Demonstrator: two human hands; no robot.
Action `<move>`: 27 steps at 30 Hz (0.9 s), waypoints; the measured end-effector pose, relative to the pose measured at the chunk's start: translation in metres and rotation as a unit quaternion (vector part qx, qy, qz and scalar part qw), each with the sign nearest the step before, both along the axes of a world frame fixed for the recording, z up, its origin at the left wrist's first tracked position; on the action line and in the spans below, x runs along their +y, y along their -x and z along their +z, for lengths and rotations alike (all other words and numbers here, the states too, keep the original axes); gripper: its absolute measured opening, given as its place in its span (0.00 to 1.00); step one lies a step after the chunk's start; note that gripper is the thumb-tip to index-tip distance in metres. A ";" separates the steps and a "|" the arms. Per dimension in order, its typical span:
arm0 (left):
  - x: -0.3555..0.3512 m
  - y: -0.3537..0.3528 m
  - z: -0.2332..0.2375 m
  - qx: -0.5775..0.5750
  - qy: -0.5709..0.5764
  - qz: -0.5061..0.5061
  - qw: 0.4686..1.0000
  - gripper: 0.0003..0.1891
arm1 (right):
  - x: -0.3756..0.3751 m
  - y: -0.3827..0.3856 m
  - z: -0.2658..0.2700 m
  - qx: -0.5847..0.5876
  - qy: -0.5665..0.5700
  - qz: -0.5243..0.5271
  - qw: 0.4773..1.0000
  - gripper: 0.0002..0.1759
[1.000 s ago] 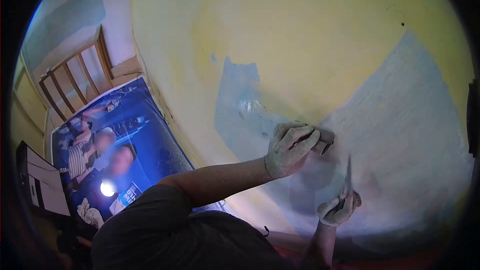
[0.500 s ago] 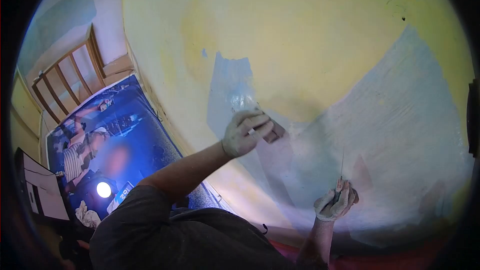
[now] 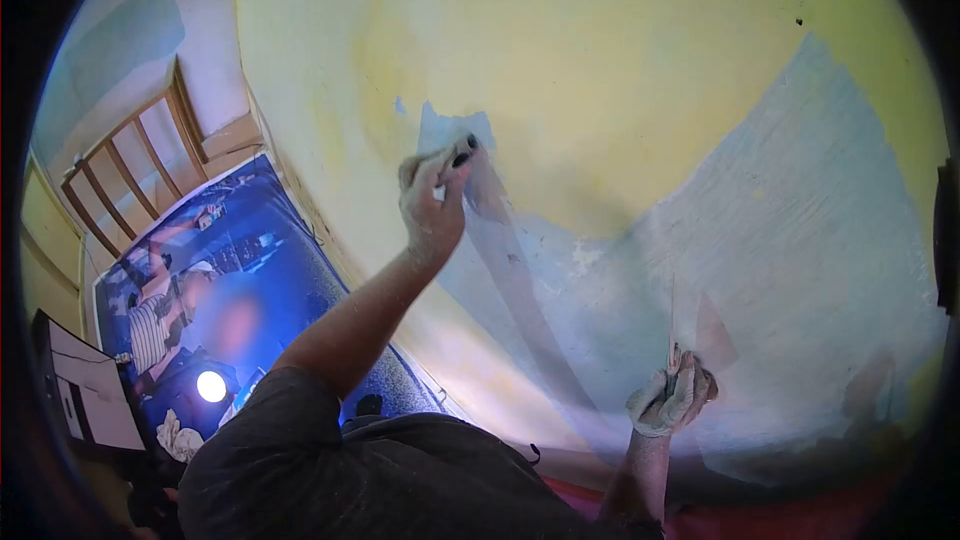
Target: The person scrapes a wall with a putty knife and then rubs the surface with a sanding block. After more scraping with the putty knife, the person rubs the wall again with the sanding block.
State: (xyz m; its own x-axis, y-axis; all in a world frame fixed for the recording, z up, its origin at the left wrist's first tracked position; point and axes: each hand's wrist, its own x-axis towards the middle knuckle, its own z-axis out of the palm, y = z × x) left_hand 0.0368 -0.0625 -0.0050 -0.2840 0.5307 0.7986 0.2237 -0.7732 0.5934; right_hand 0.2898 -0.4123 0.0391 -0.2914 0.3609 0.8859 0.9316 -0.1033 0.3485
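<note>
My left hand point(image 3: 433, 202) is raised against the upper part of a grey-blue patch on the yellow wall. Its fingers are curled together, with two small dark ends showing near the fingertips. What it grips, if anything, I cannot make out. Lower right, my right hand point(image 3: 672, 400), coated in whitish dust or a pale glove, is closed around the handle of a putty knife point(image 3: 673, 315). The thin blade points upward and is seen nearly edge-on. The grey-blue patch point(image 3: 770, 210) spreads widely over the wall point(image 3: 560, 60) behind both hands.
To the left lies a blue printed sheet point(image 3: 300, 310) with a bright round lamp point(image 3: 211, 386) and a crumpled pale cloth point(image 3: 178, 437). A wooden slatted frame point(image 3: 130, 170) stands beyond it. A dark-framed screen point(image 3: 95, 390) is at far left.
My left hand has moved up and to the left along the wall, and its wrist has turned. My right hand stays nearly in place with the putty knife. The view has shifted slightly.
</note>
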 end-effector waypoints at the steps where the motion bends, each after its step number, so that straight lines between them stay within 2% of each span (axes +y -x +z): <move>1: -0.011 -0.007 -0.005 -0.010 0.018 -0.009 1.000 0.18 | 0.000 0.000 0.000 0.003 0.002 -0.001 1.000 0.24; 4: -0.043 -0.023 -0.022 0.026 0.007 -0.023 0.999 0.20 | -0.002 -0.002 -0.002 0.009 0.010 -0.006 1.000 0.23; 9: -0.086 -0.040 -0.050 0.077 -0.090 -0.048 0.992 0.20 | -0.002 -0.001 -0.002 -0.002 0.006 -0.008 1.000 0.23; 12: -0.102 -0.044 -0.075 0.117 -0.123 -0.074 0.983 0.25 | -0.003 0.000 -0.004 0.004 0.008 -0.027 1.000 0.22; 16: -0.097 -0.036 -0.079 0.146 -0.156 -0.112 0.970 0.24 | -0.001 -0.001 -0.005 0.000 0.002 -0.011 1.000 0.22; 19: -0.078 -0.029 -0.063 0.135 -0.145 -0.076 0.977 0.21 | 0.000 -0.004 -0.004 -0.003 0.006 0.000 1.000 0.21; 20: -0.058 -0.029 -0.063 0.108 -0.167 -0.033 0.979 0.22 | -0.001 -0.003 -0.004 0.007 0.011 -0.001 1.000 0.21; 22: -0.034 -0.014 -0.044 0.079 -0.066 -0.014 0.995 0.16 | -0.002 -0.001 -0.003 0.009 0.006 -0.006 1.000 0.21; 24: -0.010 0.005 -0.015 0.068 -0.068 -0.005 0.995 0.17 | 0.004 0.003 0.002 -0.008 -0.012 -0.012 1.000 0.21; 25: -0.004 0.009 -0.007 0.030 -0.021 -0.029 0.999 0.15 | 0.004 0.003 0.002 -0.012 -0.014 -0.014 1.000 0.21; 27: 0.020 0.012 -0.013 -0.019 0.018 0.016 1.000 0.13 | 0.004 0.003 0.002 -0.020 -0.018 -0.020 0.999 0.21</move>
State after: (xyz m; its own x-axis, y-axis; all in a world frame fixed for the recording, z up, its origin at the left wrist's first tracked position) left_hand 0.0248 -0.0423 -0.0183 -0.3322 0.5494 0.7667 0.2247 -0.7434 0.6300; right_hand 0.2870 -0.4083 0.0408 -0.3135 0.3418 0.8859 0.9115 -0.1533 0.3817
